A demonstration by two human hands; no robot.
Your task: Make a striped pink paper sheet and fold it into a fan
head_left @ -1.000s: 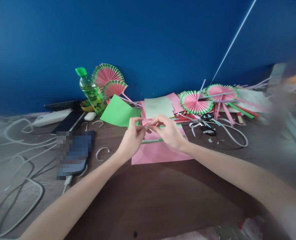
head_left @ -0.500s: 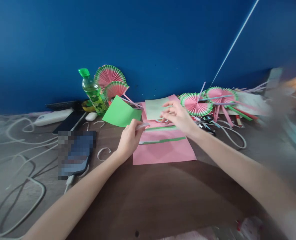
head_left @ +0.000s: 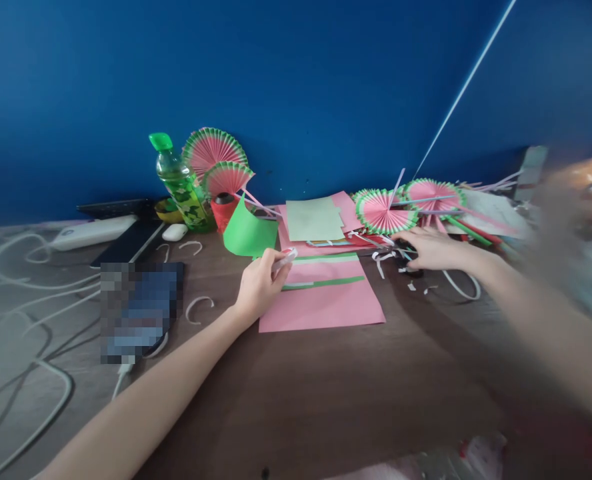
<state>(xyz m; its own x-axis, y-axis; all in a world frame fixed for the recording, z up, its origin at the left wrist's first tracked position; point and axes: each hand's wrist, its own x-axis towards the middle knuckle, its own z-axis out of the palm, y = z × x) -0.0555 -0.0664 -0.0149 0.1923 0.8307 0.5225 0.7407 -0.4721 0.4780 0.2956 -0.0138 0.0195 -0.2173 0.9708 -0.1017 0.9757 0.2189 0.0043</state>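
One right hand point(head_left: 435, 249) at scissors point(head_left: 413, 271)

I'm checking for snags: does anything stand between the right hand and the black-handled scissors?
Nothing visible does: the right hand is at the scissors, though whether it grips them is unclear. A white strip lies to their left, not between.

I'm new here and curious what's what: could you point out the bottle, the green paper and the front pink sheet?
Bottle point(head_left: 182, 192), head view: on its label.
Green paper point(head_left: 249, 231), head view: on its curved face.
Front pink sheet point(head_left: 323, 303), head view: on its plain near part.
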